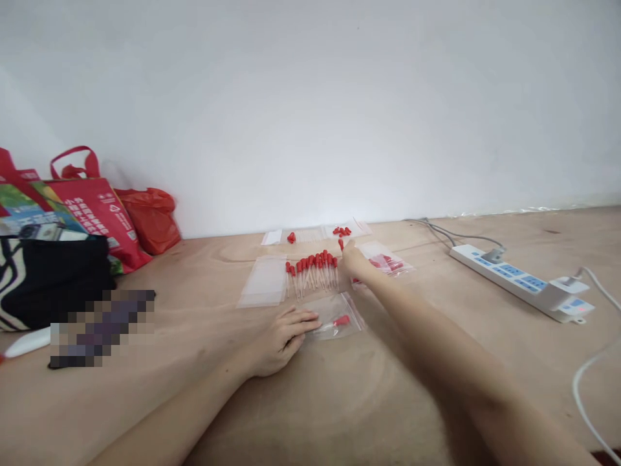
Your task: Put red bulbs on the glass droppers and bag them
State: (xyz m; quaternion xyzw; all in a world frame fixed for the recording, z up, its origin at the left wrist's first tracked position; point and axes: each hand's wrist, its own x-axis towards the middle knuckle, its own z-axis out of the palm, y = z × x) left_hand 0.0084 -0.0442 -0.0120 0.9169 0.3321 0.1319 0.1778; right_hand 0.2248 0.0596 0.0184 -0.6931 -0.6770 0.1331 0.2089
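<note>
Both hands were out over the plywood table (339, 401). Left hand (281, 340) lay flat near the centre, fingers loosely spread and slightly curled, its fingertips pressing the near edge of a small clear zip bag (334, 320); it pinned the bag rather than gripping it. Right hand (354, 261) was stretched further away, toward twelve o'clock from the left one, fingers pinched together on a single red-capped dropper (341, 244) lifted just above the others.

From large to small: a white wall (310, 97) closed off the far side at twelve o'clock. At nine o'clock stood a red shopping bag (94, 213) with a red plastic bag (150, 220) beside it, and a black and white bag (43, 278) nearer. At three o'clock lay a white power strip (521, 281) with plugs and grey cables.

Just beyond the left hand, a row of red-capped droppers (313, 272) lay side by side, caps toward the wall. At its ten o'clock sat an empty clear bag (264, 279); at its two o'clock, a filled bag (385, 262) just beside the right hand. Further back by the wall lay two more flat bags (315, 233) with loose red caps. The pinned bag held one dropper.
</note>
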